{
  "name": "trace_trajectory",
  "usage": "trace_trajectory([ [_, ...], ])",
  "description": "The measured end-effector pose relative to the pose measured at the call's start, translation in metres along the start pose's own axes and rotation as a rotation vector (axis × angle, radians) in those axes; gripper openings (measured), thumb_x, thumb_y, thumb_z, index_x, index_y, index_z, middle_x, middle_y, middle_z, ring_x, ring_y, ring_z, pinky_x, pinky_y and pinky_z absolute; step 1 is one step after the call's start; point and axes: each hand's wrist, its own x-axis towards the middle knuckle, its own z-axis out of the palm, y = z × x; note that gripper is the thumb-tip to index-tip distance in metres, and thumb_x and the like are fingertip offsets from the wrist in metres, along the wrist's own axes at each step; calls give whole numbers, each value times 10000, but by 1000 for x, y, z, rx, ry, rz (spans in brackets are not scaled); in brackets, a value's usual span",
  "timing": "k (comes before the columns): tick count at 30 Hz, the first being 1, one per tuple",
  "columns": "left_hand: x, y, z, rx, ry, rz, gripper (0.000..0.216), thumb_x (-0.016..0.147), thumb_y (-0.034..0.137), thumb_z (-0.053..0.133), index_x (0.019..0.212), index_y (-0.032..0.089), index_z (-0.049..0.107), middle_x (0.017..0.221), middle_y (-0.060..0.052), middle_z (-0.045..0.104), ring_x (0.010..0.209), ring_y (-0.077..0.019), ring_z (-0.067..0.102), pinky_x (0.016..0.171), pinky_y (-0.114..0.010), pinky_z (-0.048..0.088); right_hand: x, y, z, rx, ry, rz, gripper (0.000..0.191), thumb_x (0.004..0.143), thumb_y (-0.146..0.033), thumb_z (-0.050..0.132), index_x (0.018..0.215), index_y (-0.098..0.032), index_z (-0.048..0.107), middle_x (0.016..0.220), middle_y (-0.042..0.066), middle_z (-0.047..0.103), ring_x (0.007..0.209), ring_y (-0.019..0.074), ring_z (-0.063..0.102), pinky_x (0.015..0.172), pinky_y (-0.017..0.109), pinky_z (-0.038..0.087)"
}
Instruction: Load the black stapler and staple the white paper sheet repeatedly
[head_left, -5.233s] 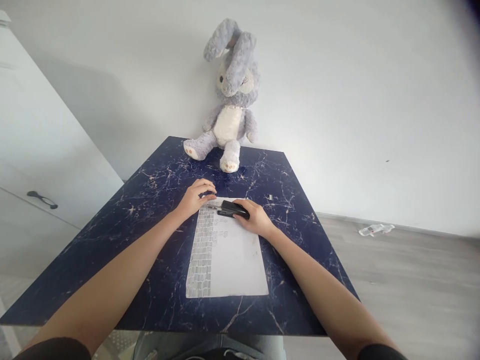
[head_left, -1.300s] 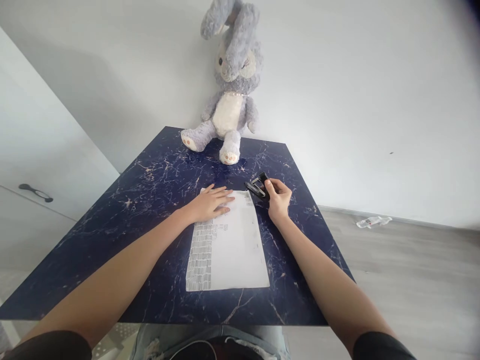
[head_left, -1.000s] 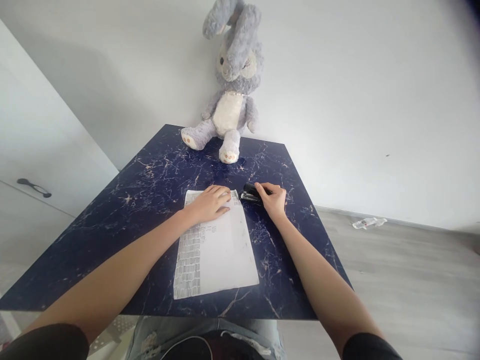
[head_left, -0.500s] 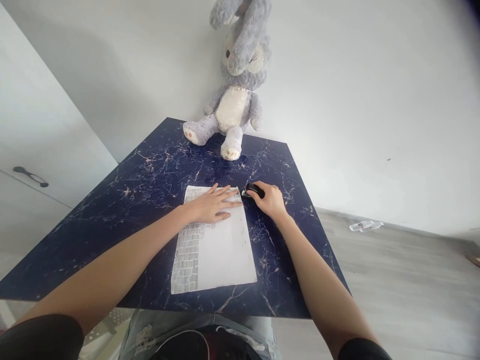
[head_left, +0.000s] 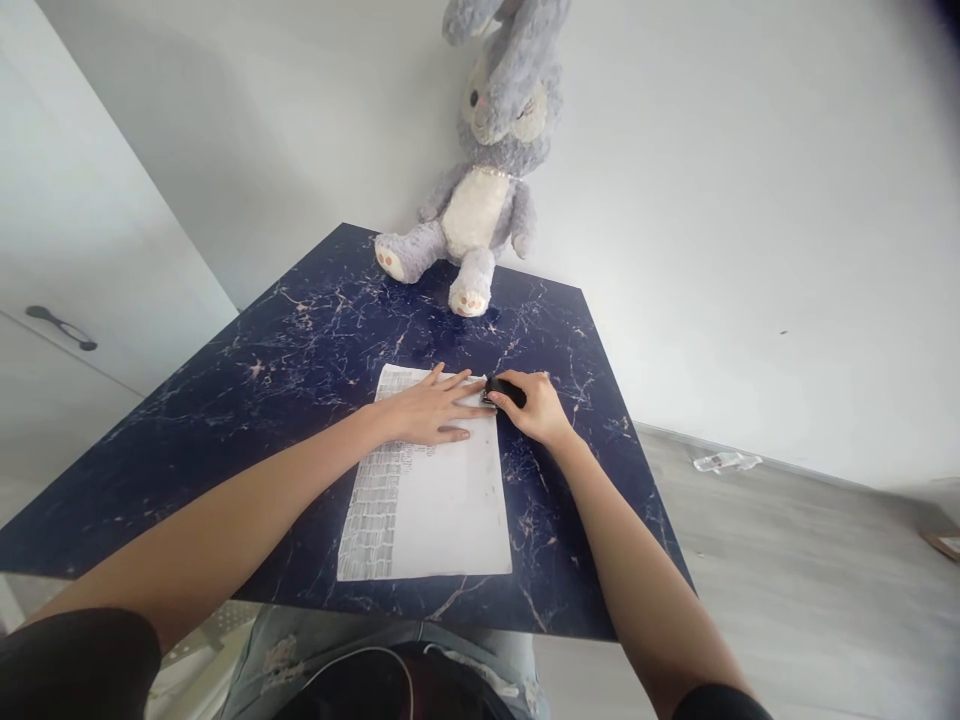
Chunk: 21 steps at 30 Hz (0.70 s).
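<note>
A white sheet of paper with a printed grey strip down its left side lies on the dark blue marbled table. My left hand lies flat on the sheet's far end, fingers stretched out. My right hand is closed over a black stapler at the sheet's far right corner; the stapler's front end touches the paper edge next to my left fingertips.
A grey and white plush rabbit sits at the table's far edge against the white wall. A white cabinet with a dark handle stands on the left. A clear plastic bottle lies on the grey floor at right.
My right hand carried the stapler from the sheet's top middle out to the right, then back onto its far right corner. My left hand flattened on the paper, which slid slightly left.
</note>
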Motion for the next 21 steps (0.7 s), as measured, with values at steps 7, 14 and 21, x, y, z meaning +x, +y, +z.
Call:
trace_trajectory([
  [7, 3, 1, 1, -50, 26, -9, 522, 981, 480, 650, 1491, 503, 546, 1730, 65, 273, 1623, -366, 138, 1292, -654, 73, 4, -25, 11, -249, 78, 114, 471, 1116, -382, 367, 761, -219, 630, 783, 44, 740, 782, 217, 681, 765, 334, 345],
  [14, 4, 0, 2, -29, 8, 1, 494, 992, 498, 618, 1482, 498, 558, 1721, 33, 310, 1621, -373, 150, 1281, -668, 39, 6, -17, 16, -318, 38, 28, 456, 1115, -314, 349, 781, -219, 646, 813, 55, 738, 797, 211, 660, 749, 344, 331],
  [21, 3, 1, 1, -15, -8, -8, 490, 998, 516, 592, 1486, 477, 560, 1722, 20, 313, 1622, -370, 145, 1278, -659, 19, 6, -21, 20, -411, 52, 22, 440, 1099, -295, 388, 767, -208, 664, 819, 68, 744, 793, 213, 652, 759, 359, 328],
])
